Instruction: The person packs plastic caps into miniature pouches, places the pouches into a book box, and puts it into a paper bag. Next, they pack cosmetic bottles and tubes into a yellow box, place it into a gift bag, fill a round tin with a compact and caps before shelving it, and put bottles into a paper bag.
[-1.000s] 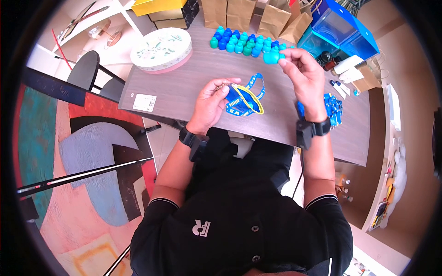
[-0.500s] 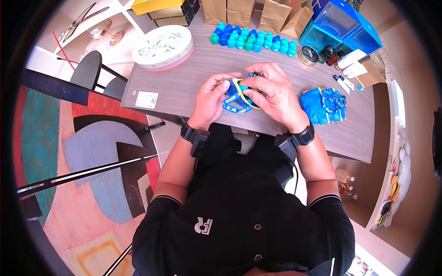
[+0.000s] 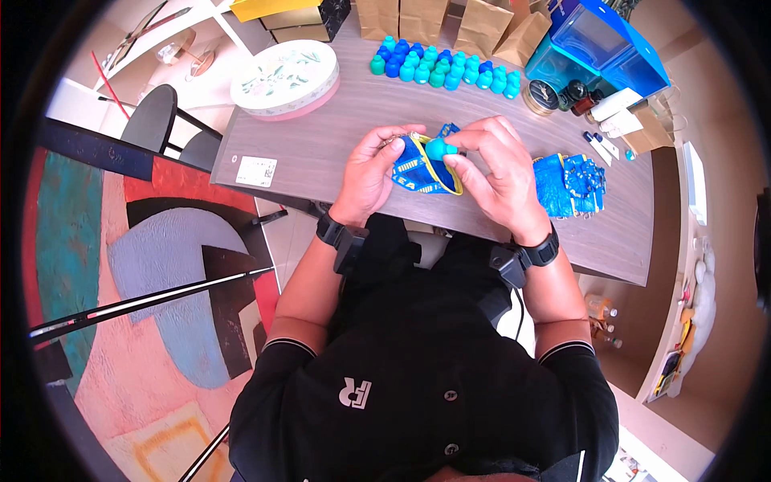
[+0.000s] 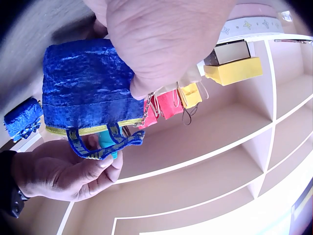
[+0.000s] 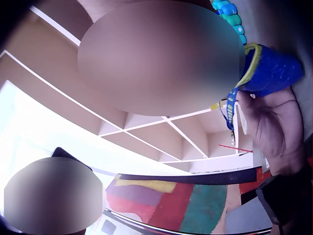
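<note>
My left hand (image 3: 369, 175) grips the edge of a small blue bag (image 3: 412, 173) with a yellow-trimmed rim and patterned blue handles. The bag lies tipped, its mouth toward my right hand (image 3: 504, 173). Between right thumb and fingers I pinch a small teal bottle (image 3: 437, 149) with a narrower knobbed end, right at the bag's opening. The left wrist view shows the bag's flat side (image 4: 88, 83) and the teal bottle (image 4: 108, 141) behind a handle loop. A chain (image 4: 145, 111) hangs near the rim. In the right wrist view, blur hides my right hand.
Rows of similar blue, teal and green bottles (image 3: 442, 71) stand at the back of the table (image 3: 321, 149). To the right lies a pile of folded blue bags (image 3: 566, 185). A round floral box (image 3: 285, 80), paper bags (image 3: 482, 28) and a blue clear-sided box (image 3: 598, 48) line the far side.
My right hand brought the teal bottle left and down from above the table into the bag's mouth, then drew back slightly, so more of the bottle shows. The left hand keeps holding the bag.
</note>
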A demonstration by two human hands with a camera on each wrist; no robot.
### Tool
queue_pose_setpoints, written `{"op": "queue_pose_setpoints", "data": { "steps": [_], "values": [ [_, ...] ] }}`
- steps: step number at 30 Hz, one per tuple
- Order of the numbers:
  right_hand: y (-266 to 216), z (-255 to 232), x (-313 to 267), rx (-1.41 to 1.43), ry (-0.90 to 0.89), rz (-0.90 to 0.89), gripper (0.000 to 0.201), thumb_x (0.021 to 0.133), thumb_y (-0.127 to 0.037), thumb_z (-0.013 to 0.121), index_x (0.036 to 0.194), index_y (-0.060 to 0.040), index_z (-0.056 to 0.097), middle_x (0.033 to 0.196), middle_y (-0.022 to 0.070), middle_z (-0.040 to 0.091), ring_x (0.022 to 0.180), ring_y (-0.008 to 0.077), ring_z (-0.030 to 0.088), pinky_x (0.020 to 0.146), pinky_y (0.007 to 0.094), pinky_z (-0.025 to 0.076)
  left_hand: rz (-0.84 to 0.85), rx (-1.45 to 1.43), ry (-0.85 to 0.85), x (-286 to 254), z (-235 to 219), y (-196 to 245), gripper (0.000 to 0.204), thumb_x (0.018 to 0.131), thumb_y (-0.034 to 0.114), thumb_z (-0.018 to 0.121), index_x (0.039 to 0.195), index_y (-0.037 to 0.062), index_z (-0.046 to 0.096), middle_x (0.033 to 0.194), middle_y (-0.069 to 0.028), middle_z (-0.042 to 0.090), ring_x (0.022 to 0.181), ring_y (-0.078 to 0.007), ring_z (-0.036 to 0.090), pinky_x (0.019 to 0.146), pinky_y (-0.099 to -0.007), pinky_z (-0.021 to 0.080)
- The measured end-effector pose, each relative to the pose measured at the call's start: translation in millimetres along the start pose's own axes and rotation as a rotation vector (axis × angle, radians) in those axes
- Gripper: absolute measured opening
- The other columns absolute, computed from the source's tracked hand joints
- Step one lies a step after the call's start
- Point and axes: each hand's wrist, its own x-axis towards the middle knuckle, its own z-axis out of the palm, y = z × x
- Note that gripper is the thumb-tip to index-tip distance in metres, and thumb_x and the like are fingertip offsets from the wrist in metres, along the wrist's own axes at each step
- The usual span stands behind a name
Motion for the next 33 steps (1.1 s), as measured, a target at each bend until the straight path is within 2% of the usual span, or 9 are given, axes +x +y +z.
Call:
{"op": "queue_pose_setpoints", "data": {
  "steps": [6,16,21,28,31,33],
  "values": [
    [3.7,7.1,-6.8,0.072,-0.011,0.012,0.019,0.081,-0.008,0.077,0.096,-0.0053,0.066,0.086,0.0105,0.068,0.08,0.0309,0.065,0.074,0.0413,0.051,0.012,0.003,-0.039,-0.2,2.5,0.7,0.021,0.103,0.011,0.057,0.12,-0.0001,0.06,0.136,-0.0186,0.06,0.117,-0.021,0.063,0.102,-0.0368,0.052],
    [3.9,23.8,-2.0,0.025,-0.038,0.005,0.017,0.079,-0.006,0.075,0.093,-0.007,0.064,0.081,0.0094,0.066,0.076,0.0301,0.065,0.069,0.0415,0.053,-0.001,0.052,-0.025,-0.1,0.5,0.8,0.021,0.103,0.012,0.056,0.12,0.0004,0.06,0.135,-0.0178,0.06,0.117,-0.0189,0.062,0.102,-0.0359,0.051],
    [9.1,36.9,-2.9,-0.117,-0.05,-0.034,0.017,0.076,-0.009,0.075,0.088,-0.0105,0.063,0.076,0.0065,0.064,0.072,0.0279,0.064,0.066,0.0409,0.053,0.005,0.023,-0.047,0.6,-1.2,-0.2,0.02,0.103,0.01,0.054,0.12,0.0005,0.06,0.134,-0.0179,0.061,0.119,-0.0201,0.061,0.104,-0.0364,0.05],
    [10.3,47.8,-3.9,-0.291,-0.077,-0.057,0.013,0.075,-0.012,0.075,0.078,-0.0129,0.063,0.08,0.0044,0.064,0.07,0.0247,0.063,0.064,0.0382,0.054,0.005,0.025,-0.035,-0.1,-1.7,-0.5,0.02,0.103,0.01,0.056,0.12,0.0002,0.06,0.132,-0.0181,0.062,0.119,-0.0207,0.061,0.104,-0.0368,0.05],
    [11.3,48.7,-4.2,-0.237,-0.039,-0.067,0.008,0.078,-0.011,0.075,0.081,-0.0108,0.067,0.082,0.0049,0.064,0.071,0.0249,0.063,0.064,0.0373,0.053,0.013,0.012,-0.015,-1.2,-2.1,0.4,0.02,0.102,0.01,0.056,0.12,0.0003,0.06,0.131,-0.0182,0.063,0.118,-0.0212,0.062,0.103,-0.037,0.05],
    [13.3,43.5,-2.6,0.136,0.111,0.073,0.006,0.083,-0.01,0.073,0.089,-0.0078,0.071,0.082,0.0065,0.063,0.074,0.0253,0.064,0.064,0.0373,0.052,0.009,-0.049,0.03,-0.5,-3.1,1.5,0.02,0.102,0.01,0.057,0.119,0.0006,0.06,0.128,-0.0176,0.064,0.116,-0.021,0.063,0.101,-0.0367,0.052]
  ]
}}
